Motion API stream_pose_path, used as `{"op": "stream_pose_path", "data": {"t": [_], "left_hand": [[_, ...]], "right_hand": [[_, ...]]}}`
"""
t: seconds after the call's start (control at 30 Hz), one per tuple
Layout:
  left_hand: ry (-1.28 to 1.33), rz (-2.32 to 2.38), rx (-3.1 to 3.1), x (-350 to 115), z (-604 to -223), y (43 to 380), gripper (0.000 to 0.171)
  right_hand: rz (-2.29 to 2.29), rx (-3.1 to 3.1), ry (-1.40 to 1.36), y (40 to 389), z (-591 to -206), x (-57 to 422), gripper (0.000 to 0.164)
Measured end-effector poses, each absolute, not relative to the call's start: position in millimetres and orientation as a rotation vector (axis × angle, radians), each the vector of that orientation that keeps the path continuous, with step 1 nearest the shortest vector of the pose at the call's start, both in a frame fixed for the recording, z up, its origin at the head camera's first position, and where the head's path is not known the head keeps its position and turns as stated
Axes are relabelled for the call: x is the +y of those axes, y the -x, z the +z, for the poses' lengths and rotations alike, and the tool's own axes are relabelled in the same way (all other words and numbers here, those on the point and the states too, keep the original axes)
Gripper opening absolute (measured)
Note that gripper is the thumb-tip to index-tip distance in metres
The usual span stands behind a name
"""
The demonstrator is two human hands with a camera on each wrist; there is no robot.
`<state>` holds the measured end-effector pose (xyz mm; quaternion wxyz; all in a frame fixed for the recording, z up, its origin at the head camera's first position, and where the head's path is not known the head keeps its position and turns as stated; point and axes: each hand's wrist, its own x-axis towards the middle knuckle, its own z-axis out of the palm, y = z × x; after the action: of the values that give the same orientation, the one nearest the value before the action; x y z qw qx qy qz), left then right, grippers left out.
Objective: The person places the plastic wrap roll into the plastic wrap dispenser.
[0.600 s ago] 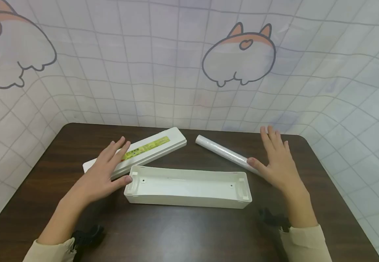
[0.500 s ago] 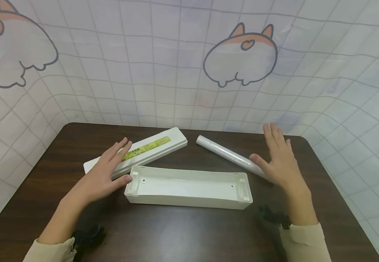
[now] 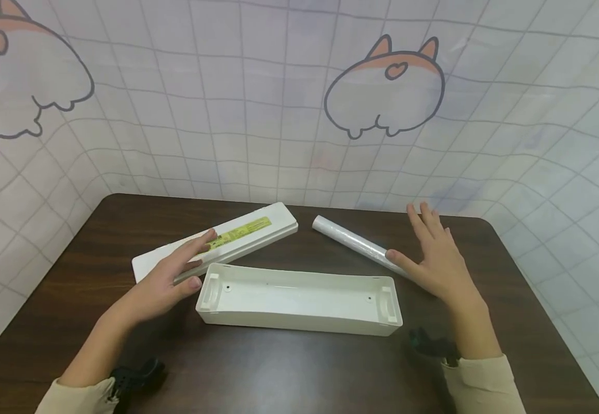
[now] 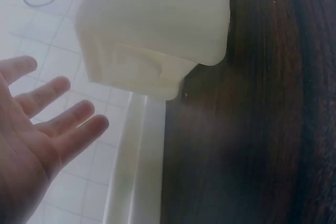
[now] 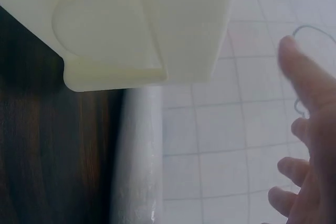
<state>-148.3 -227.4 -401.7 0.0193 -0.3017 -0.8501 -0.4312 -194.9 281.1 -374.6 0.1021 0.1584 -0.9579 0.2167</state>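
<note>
1. Closest to the lens, two pale sleeves [image 3: 485,382] reach over a dark, wood-grained worktop [image 3: 278,368], black fittings [image 3: 138,376] showing at the wrists.
2. A long, pale box [image 3: 299,322] sits upright on the worktop between the hands, its hollow side up; it keeps its place while the hands shift around it.
3. At the box's left end, the left hand [image 3: 161,284] shows the clearest change: its fingers, spread a moment ago, are drawn closer together in the head view, and its thumb pulls back from the box's corner. The grip is released; the left wrist view shows the hand apart from the box.
4. Opposite, the right hand [image 3: 439,264] tips slightly inward, fingers extended, its grip released too, overlapping the lower end of a clear-wrapped roll [image 3: 353,238]. The right wrist view shows no contact.
5. Beyond the box, a long white cover [image 3: 237,244] with a yellow label lies angled behind the left fingers; the roll slants on the other side. Both match their earlier positions, so the change appears confined to the hands, and the three pieces remain separate and ungrasped.
6. Farthest back hangs a white, gridded wall covering [image 3: 278,144], printed with cartoon animals [image 3: 384,95].
</note>
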Motion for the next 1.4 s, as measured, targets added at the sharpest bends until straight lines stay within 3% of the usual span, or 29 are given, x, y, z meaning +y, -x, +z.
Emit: {"op": "stream_pose_path", "data": {"t": [1.03,1.4], "left_hand": [[0.951,-1.43,-2.724,-234.0,-415.6,151.2,0.1],[0.983,-1.426,-2.734,-230.4,-415.7,153.3,0.101]], "right_hand": [[0.614,-2.859,-0.43,203.4,-389.7,280.2,0.09],[0.614,-2.879,-0.389,203.8,-399.0,283.3,0.089]]}}
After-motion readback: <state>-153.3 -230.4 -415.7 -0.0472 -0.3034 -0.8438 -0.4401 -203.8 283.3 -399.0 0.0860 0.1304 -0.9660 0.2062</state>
